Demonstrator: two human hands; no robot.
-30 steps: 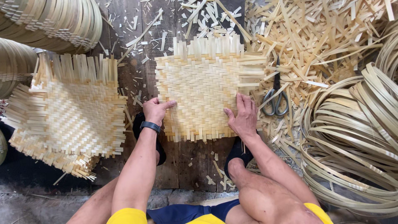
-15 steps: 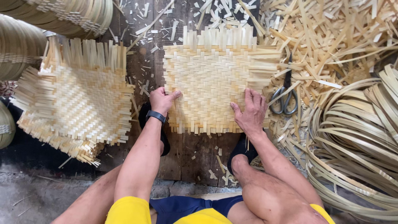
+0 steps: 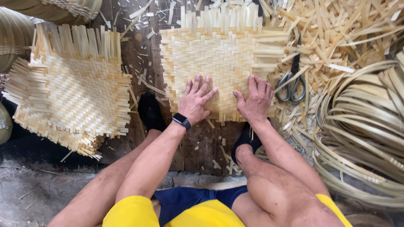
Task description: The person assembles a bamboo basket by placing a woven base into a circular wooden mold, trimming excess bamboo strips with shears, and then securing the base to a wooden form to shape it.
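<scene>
A square woven bamboo mat (image 3: 219, 59) lies flat on the dark wooden boards in front of me. My left hand (image 3: 195, 101), with a black watch at the wrist, presses flat on the mat's near edge, fingers spread. My right hand (image 3: 256, 101) rests flat beside it on the same edge, a little to the right. Neither hand holds anything. Loose strip ends stick out all around the mat.
A stack of finished woven mats (image 3: 69, 90) lies at the left. Scissors (image 3: 291, 82) rest right of the mat among a heap of cut bamboo strips (image 3: 336, 38). Coiled bamboo strips (image 3: 366, 134) fill the right side. Black shoes (image 3: 150, 111) are under my legs.
Both hands have shifted inward along the mat's near edge, closer together, and the view has moved in closer to the mat.
</scene>
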